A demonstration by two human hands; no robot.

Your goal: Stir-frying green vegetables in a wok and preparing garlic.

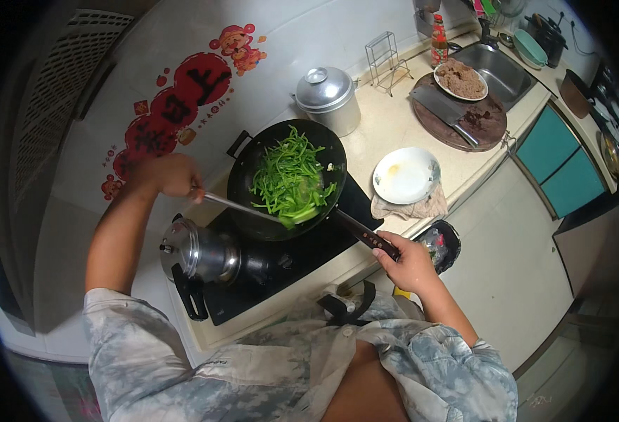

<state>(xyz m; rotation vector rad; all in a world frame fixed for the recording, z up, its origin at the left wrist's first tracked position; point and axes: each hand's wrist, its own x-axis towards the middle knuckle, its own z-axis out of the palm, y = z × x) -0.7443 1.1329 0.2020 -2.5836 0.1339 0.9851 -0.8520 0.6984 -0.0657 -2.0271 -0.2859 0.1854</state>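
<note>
A black wok (246, 211) sits on the dark cooktop (267, 295), full of chopped green vegetable stalks (288, 163). My left hand (174, 176), slightly blurred, grips the end of a metal-handled spatula (240, 207), whose head is down among the greens at the wok's near side. My right hand (407, 261) is closed around the wok's dark wooden handle (367, 235). To the left of the wok, a metal pressure cooker (198, 253) with a black handle rests on the cooktop. A lidded aluminium pot (328, 100) stands just behind the wok.
Right of the wok, a white plate (407, 176) lies on a cloth (415, 205). Farther back, a cleaver (444, 113) and a plate of minced meat (461, 79) rest on a round chopping board (425, 124). A sauce bottle (438, 42), wire rack (386, 58), sink (504, 71) and bin (449, 248) are nearby.
</note>
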